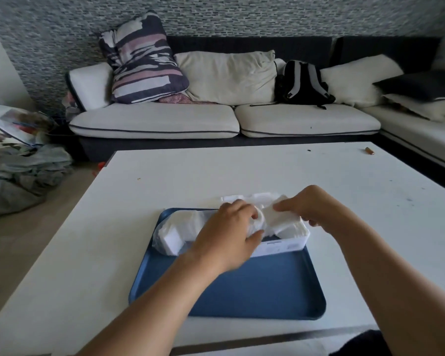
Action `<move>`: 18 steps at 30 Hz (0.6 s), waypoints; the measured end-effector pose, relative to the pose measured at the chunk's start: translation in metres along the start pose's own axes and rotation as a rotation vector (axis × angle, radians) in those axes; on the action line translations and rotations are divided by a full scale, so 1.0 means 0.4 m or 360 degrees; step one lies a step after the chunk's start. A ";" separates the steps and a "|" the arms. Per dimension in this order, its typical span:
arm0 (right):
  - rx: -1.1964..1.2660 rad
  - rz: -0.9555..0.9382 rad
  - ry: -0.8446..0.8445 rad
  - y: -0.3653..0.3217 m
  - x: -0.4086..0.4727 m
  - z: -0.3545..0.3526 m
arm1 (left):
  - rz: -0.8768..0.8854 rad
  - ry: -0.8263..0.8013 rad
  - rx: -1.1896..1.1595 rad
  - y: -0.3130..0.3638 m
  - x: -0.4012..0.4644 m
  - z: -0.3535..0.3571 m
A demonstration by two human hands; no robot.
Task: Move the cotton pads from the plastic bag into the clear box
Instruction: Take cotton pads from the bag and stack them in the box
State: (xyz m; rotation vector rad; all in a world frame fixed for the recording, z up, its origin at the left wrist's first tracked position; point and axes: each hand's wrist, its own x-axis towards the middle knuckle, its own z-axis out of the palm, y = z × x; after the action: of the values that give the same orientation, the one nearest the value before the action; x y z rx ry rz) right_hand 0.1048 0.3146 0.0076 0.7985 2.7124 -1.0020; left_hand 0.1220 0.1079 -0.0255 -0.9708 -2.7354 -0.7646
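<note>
Both forearms reach in from the near edge of the white table (370,201) and meet over the far end of a blue tray (254,286). On the tray's far left, the left hand (226,237) curls its fingers and thumb round the bunched mouth of the plastic bag (172,235), which lies on its side there, still fat with white cotton pads (280,222) showing through the film. On the tray's far right, the right hand (311,209) pinches a thick stack of pads between thumb and fingers and holds it over the open clear box (283,246). That box stands against the tray's far right rim, with a pale label on its near wall and pads already standing on edge inside; its lid area behind is blurred and cannot be made out.

Nearer the camera than the box and bag, the tray's blue floor lies bare up to its raised near rim. Left, right and beyond the tray, wide tabletop runs to the edges, with only a small brown object (369,151) near the far right corner. Beyond the tray, a sofa (154,122) carries cushions and a dark backpack (302,83).
</note>
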 end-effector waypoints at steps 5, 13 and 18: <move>-0.0346 -0.0061 0.0092 0.010 0.025 0.040 | 0.0085 -0.0346 0.0606 0.021 -0.014 0.050; -0.0596 -0.0087 0.0099 0.028 0.037 0.116 | -0.0038 -0.0473 0.0811 0.000 -0.019 0.067; -0.0768 -0.0134 0.0190 0.022 0.034 0.137 | -0.0060 -0.0386 0.0899 0.000 -0.017 0.066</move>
State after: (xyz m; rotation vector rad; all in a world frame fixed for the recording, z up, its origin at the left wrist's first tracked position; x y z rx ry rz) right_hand 0.0952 0.2911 -0.0437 0.6709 2.9226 -0.2856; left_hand 0.1282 0.1177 -0.0500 -0.9219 -2.9094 0.1456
